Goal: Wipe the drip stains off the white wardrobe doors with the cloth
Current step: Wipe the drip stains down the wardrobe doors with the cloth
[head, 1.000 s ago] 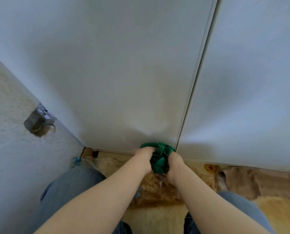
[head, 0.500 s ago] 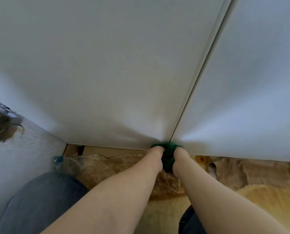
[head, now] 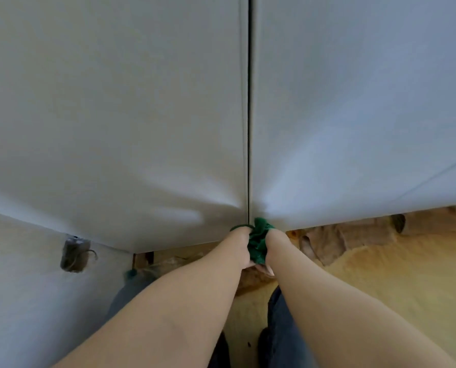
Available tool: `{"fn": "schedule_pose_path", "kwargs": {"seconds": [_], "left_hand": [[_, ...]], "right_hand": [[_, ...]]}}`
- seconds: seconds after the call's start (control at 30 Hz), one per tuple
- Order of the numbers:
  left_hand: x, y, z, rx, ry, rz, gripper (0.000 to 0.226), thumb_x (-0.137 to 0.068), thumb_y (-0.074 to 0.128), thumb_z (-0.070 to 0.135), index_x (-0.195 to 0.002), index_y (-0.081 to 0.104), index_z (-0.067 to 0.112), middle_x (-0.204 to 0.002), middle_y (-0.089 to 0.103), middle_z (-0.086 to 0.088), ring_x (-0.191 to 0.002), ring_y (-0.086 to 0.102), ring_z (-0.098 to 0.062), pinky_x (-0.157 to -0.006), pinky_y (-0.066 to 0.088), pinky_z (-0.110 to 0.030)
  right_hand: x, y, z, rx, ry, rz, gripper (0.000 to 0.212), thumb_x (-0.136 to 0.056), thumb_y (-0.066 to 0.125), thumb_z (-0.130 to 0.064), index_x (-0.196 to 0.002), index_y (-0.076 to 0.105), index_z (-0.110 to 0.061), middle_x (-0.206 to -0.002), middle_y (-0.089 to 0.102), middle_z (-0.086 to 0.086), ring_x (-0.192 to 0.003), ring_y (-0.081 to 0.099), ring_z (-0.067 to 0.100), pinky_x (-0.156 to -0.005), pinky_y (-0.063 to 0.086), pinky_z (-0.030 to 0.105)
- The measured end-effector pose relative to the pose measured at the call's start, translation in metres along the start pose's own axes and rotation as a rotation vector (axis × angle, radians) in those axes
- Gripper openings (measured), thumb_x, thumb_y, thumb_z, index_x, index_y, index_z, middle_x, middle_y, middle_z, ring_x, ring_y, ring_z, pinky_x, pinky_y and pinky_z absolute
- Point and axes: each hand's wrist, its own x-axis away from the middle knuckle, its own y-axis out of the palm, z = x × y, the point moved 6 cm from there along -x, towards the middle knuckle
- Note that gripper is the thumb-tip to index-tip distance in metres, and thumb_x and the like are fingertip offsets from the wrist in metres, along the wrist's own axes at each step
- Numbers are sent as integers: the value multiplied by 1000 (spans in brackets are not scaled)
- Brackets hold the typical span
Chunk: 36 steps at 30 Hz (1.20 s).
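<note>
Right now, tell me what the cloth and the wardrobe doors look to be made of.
The cloth looks like soft green fabric, weave unclear: it bunches in folds. The wardrobe doors look like painted or laminated board: smooth, white, matt with soft sheen, no grain.

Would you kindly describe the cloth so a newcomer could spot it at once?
Find the two white wardrobe doors and follow the dark gap between them down to their bottom edge. There the left hand and right hand grip the cloth, bunched. It is the only dark green thing amid white doors and tan floor.
</note>
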Motion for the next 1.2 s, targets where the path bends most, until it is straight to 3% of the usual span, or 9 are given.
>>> {"fn": "schedule_pose_path", "kwargs": {"seconds": [0.13, 0.3, 0.37, 0.5, 0.73, 0.93, 1.1, 1.13, 1.2], "left_hand": [[61, 1, 6, 46, -10, -2, 33, -94, 52, 20, -120, 56, 2, -121, 61, -19, -101, 62, -32, -55, 51, -35], [171, 11, 34, 81, 3, -77, 20, -92, 57, 22, -99, 57, 3, -96, 61, -18, -84, 60, -31, -75, 51, -44], [213, 16, 45, 102, -8, -83, 22, -92, 59, 25, -96, 53, 4, -93, 57, -18, -81, 58, -31, -70, 52, -44], [266, 20, 73, 81, 119, 86, 41, -90, 58, 37, -119, 40, 14, -120, 49, -16, -102, 55, -35, -47, 53, -34], [288, 47, 91, 51, 205, 11, 38, -93, 53, 39, -117, 37, 15, -118, 49, -14, -99, 56, -32, -53, 53, -35], [305, 107, 78, -104, 219, -197, 29, -92, 57, 26, -116, 48, 12, -116, 55, -16, -93, 58, -30, -79, 55, -43], [333, 192, 70, -369, 355, -300, 19, -93, 56, 14, -112, 51, 12, -111, 60, -13, -92, 62, -26, -52, 54, -31], [338, 212, 68, -399, 379, -304, 15, -94, 55, 16, -108, 51, 13, -108, 61, -12, -88, 63, -24, -48, 53, -28], [345, 260, 65, -516, 486, -287, 12, -94, 54, 27, -98, 51, 16, -108, 61, -11, -91, 63, -25, -59, 57, -33]], "right_hand": [[87, -24, -14, 81, 55, 63, 35, -101, 35, -21, -127, 50, -3, -128, 55, 16, -115, 54, 30, -75, 47, 32], [216, -41, -51, 239, -39, 89, 33, -99, 42, -17, -128, 49, -3, -118, 59, 17, -68, 55, 25, -42, 44, 29], [254, -46, -69, 276, -82, 92, 33, -96, 47, -21, -126, 50, -7, -108, 61, 13, -66, 55, 23, -48, 43, 29], [303, -43, -94, 336, -190, -70, 38, -90, 58, -36, -120, 51, -13, -101, 63, 9, -83, 60, 22, -59, 48, 30], [334, -51, -137, 726, -532, -81, 18, -90, 60, -35, -98, 54, -21, -86, 63, -1, -80, 60, 16, -73, 49, 31], [348, -120, -157, 444, -542, 68, 15, -95, 55, -25, -87, 58, -13, -76, 60, 7, -61, 52, 16, -55, 44, 26], [365, -199, -199, 266, -615, 154, 23, -95, 53, -25, -100, 59, -4, -79, 59, 9, -63, 53, 18, -45, 42, 23], [368, -215, -214, 238, -647, 172, 27, -95, 53, -27, -101, 60, -1, -81, 60, 11, -66, 56, 20, -48, 46, 25], [373, -258, -247, 167, -694, 243, 39, -94, 53, -31, -108, 59, 5, -102, 62, 21, -93, 60, 31, -78, 54, 39]]}}
